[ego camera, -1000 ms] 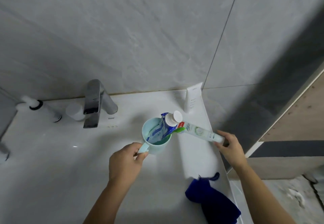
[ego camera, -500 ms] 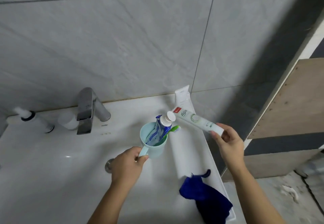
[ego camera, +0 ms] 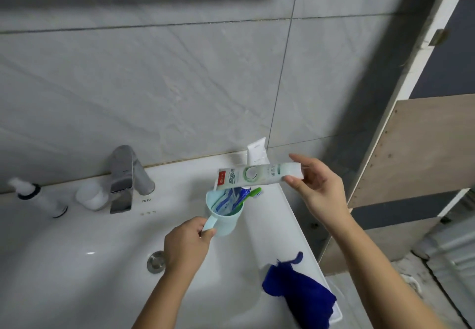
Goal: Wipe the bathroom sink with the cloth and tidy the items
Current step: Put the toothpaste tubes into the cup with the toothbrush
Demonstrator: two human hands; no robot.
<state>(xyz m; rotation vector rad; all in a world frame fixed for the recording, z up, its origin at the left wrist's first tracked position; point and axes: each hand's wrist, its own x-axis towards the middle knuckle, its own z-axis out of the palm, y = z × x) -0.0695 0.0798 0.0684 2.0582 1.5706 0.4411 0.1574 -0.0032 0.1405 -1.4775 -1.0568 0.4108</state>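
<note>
The left hand [ego camera: 189, 245] grips the handle of a pale green cup [ego camera: 226, 211] above the sink [ego camera: 77, 264] (a toothbrush [ego camera: 250, 195] and a blue tube stand inside). The right hand [ego camera: 317, 188] pinches the end of a white toothpaste tube [ego camera: 257, 175], level just over the cup. The blue cloth [ego camera: 299, 294] lies crumpled on the sink's right rim.

sink [ego camera: 77, 264]: glossy ceramic | faucet [ego camera: 123, 174]: shiny metal | cloth [ego camera: 300, 295]: matt fabric

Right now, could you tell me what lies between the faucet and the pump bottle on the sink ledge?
In the head view, a small white cup stands between the faucet and the pump bottle.
</note>
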